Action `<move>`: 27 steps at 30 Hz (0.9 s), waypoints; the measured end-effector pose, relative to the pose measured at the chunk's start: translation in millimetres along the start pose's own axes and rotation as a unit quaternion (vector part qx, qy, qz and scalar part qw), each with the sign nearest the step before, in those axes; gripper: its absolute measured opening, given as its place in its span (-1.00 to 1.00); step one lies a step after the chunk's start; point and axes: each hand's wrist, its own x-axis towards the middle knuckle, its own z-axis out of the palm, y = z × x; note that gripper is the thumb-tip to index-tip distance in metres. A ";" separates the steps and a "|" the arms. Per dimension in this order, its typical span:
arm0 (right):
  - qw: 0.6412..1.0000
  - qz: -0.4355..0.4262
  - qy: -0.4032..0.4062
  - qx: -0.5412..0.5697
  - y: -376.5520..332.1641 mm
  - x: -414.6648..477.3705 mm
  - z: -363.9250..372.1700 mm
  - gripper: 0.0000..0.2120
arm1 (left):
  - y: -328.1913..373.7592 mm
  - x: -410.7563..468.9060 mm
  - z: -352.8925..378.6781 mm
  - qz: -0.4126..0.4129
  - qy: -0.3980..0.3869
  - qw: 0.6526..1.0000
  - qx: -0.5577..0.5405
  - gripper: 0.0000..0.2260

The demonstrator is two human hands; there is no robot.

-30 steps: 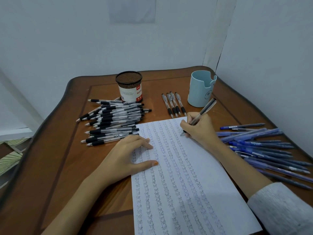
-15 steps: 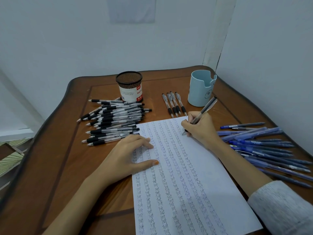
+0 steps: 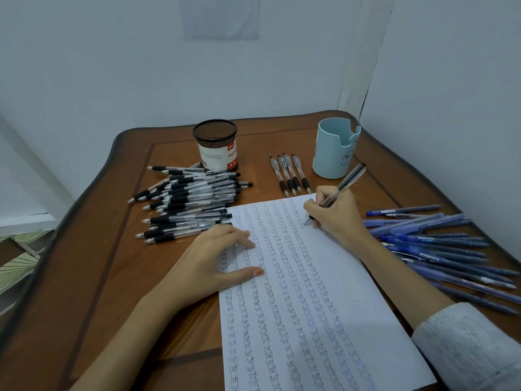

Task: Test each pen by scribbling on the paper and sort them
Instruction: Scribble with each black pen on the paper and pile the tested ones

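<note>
Walls [image 3: 141,80]: two pale walls meet in a corner behind the far right of the table, so there is little room past that end.
Table [image 3: 93,277]: brown wood with a curved edge and an inlaid border; the widest bare stretch is on the left, in front of the black pens.
Paper [image 3: 346,292]: a white sheet in the middle, running off the near edge of the view. Columns of the small word "test" cover most of it; a strip along its right side is blank.
Blue pens [image 3: 439,249]: a loose heap to the right of the sheet, reaching toward the table's right edge.
Black pens [image 3: 191,204]: a pile of clear pens with black grips, left of the sheet's far corner.
Left hand [image 3: 208,258]: lies flat on the sheet's left edge, fingers straight, thumb spread.
Right hand [image 3: 335,215]: fingers curled round a pen, near the sheet's far right corner.
Blue cup [image 3: 332,153]: upright — just beyond the right hand.
Mesh pot [image 3: 217,145]: upright at the far side, touching the black pile's back.
Four pens [image 3: 290,176]: side by side between pot and cup.
Held pen [image 3: 342,187]: clear barrel, dark ends — tip on the paper, top tilted toward the cup.
</note>
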 end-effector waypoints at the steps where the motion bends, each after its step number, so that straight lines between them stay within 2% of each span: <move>1: 1.000 -0.005 -0.002 -0.004 0.3 0.0 0.5 -0.74 | 0.1 -0.2 -0.1 0.000 0.000 1.000 0.001 -0.55; 8: 1.000 -0.016 0.000 -0.014 4.3 2.3 0.9 -0.79 | -0.7 -0.9 0.5 0.000 0.001 1.000 -0.004 -0.55; 15: 1.000 -0.016 0.001 -0.017 3.9 2.0 1.9 -0.70 | 0.6 -0.3 0.1 -0.003 0.000 1.000 -0.002 -0.55; 19: 0.986 0.068 -0.011 0.152 2.2 3.9 -5.6 -0.69 | 0.3 -0.3 0.1 -0.006 0.001 1.000 -0.002 -0.54; 21: 0.978 0.087 -0.015 0.187 0.6 4.6 -6.7 -0.66 | 0.3 -0.2 0.1 -0.006 0.000 1.000 -0.002 -0.54; 24: 0.984 0.043 -0.046 0.165 0.7 3.4 -3.5 -0.75 | 0.2 0.1 0.1 -0.006 0.000 1.000 0.000 -0.54; 27: 0.988 0.006 -0.050 0.148 1.0 0.6 -3.0 -0.66 | -0.2 -0.1 0.1 -0.007 -0.001 1.000 0.001 -0.53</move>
